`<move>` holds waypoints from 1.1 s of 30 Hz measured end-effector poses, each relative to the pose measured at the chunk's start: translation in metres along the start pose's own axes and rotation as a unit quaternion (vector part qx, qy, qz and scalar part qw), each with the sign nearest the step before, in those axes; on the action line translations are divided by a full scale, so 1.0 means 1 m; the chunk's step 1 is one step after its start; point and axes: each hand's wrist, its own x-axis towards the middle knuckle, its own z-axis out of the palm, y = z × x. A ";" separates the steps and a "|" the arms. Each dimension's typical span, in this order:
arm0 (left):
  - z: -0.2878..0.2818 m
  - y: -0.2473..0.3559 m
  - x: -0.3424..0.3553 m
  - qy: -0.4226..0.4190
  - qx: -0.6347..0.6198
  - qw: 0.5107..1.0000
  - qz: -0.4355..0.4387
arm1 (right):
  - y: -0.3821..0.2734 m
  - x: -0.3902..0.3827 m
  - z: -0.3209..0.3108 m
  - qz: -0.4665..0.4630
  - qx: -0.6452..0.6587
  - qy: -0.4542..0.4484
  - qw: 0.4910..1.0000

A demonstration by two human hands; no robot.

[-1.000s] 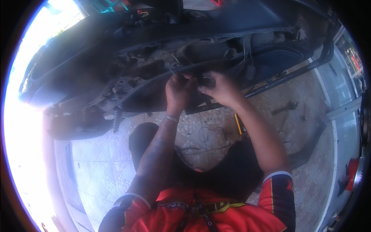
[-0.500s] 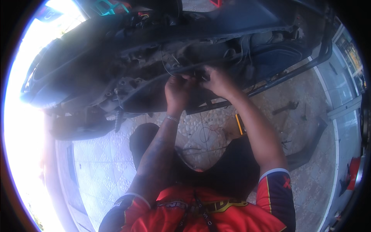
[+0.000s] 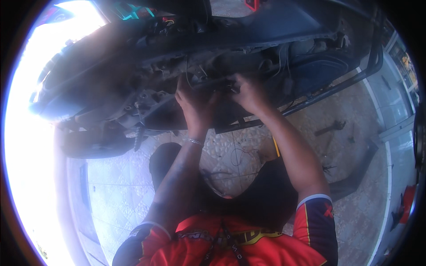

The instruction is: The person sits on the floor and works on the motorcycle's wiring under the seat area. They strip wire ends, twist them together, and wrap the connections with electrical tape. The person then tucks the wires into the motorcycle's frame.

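A dark motor scooter (image 3: 111, 66) with its inner frame and wiring exposed stretches across in front of me. My left hand (image 3: 194, 104) is at its lower side, thumb and fingers apart, holding nothing that I can see. A thin cable (image 3: 187, 73) hangs down just beyond its fingers. To the right, my right hand (image 3: 252, 95) is closed, with thumb and fingertips together at a small dark part against the scooter. Shadow hides what that part is. Both forearms reach up over my knees.
Tools (image 3: 330, 127) lie on the tiled floor (image 3: 117, 197) at the right. A thin looped wire (image 3: 236, 156) and a yellow-edged object (image 3: 276, 146) are between my knees and the scooter. Metal tubing (image 3: 310, 97) runs along the scooter's near side. Strong light glares at the left.
My left hand has moved left, away from my right hand, and its fingers have spread from a pinch. The right hand stays nearly in place.
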 end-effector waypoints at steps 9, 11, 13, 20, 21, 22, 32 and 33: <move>-0.010 0.015 0.005 -0.069 0.232 0.952 0.187 | -0.015 -0.004 -0.001 -0.048 -0.015 0.035 0.998; -0.008 0.013 0.006 -0.096 0.228 0.960 0.131 | -0.017 -0.004 -0.002 -0.068 -0.021 0.041 0.997; -0.008 0.011 0.007 -0.088 0.205 0.961 0.166 | -0.017 -0.005 -0.003 -0.102 -0.026 0.054 0.993; -0.010 0.008 0.012 -0.145 0.156 0.962 0.169 | -0.003 -0.006 -0.007 -0.057 0.066 -0.009 0.996; -0.010 0.008 0.013 -0.157 0.139 0.965 0.159 | 0.000 -0.005 -0.010 -0.062 0.146 -0.021 0.987; -0.010 0.007 0.013 -0.170 0.122 0.966 0.150 | 0.002 -0.006 -0.012 -0.038 0.221 -0.034 0.974; -0.006 -0.001 0.015 -0.223 0.118 0.963 0.098 | -0.001 -0.002 -0.020 0.089 0.176 -0.099 0.975; -0.006 -0.001 0.015 -0.216 0.116 0.963 0.110 | -0.003 -0.002 -0.019 0.088 0.161 -0.098 0.978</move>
